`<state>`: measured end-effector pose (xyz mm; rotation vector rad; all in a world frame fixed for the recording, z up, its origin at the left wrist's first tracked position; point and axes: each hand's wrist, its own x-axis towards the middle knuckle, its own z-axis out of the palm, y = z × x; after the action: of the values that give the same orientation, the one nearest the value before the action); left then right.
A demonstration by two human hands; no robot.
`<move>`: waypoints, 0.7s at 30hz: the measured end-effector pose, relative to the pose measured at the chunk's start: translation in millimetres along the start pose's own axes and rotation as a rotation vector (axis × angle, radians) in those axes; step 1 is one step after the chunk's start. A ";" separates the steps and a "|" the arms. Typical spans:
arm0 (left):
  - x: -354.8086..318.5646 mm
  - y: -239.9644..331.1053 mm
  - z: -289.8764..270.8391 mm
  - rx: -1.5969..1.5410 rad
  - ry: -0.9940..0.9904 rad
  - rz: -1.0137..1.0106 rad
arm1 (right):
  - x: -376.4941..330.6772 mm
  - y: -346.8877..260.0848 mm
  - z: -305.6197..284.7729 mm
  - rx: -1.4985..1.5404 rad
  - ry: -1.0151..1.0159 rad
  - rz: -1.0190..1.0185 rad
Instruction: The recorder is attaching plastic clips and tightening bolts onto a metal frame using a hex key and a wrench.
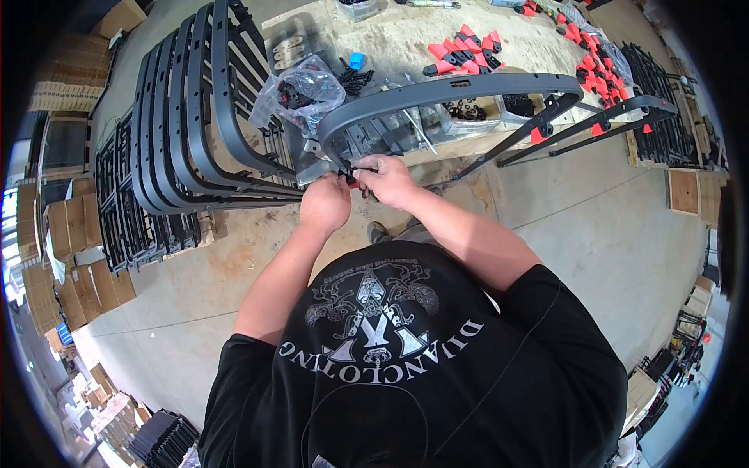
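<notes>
A dark grey curved metal frame [456, 90] rests across the near edge of the workbench, its bend arching over the bench. At its near left end, my left hand [326, 204] is closed, fingertips pinching a small black-and-red part [352, 183]. From the right, my right hand [386, 181] closes on the same part, thumb and fingers together. My fingers hide much of the part, and I cannot tell whether it is fixed to the frame. Just beyond my hands lie a clear plastic bag [300, 90] of small parts and a pile of black bolts [356, 79].
Several matching curved frames [183, 117] stand in a row at left. On the workbench [374, 39] are red-and-black corner pieces [466, 53], a blue block [357, 61] and a bin of small black hardware [466, 111]. Another frame [624, 107] leans at right. Cardboard boxes [94, 292] are stacked far left.
</notes>
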<state>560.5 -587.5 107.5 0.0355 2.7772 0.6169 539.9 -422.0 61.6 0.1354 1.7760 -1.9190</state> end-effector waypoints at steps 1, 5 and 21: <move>0.4 0.8 -1.8 0.028 -0.016 0.020 | 0.5 1.1 -0.4 0.020 -0.002 0.000; 3.8 4.3 -7.1 0.055 -0.082 -0.007 | 1.3 5.4 -1.2 0.076 -0.017 -0.076; 7.2 4.1 -11.5 0.077 -0.118 0.007 | 9.1 -18.6 -1.0 -0.572 0.029 -0.004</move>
<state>550.2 -587.9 117.1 0.0954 2.6863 0.4928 523.8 -423.6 74.5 -0.0439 2.2638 -1.3436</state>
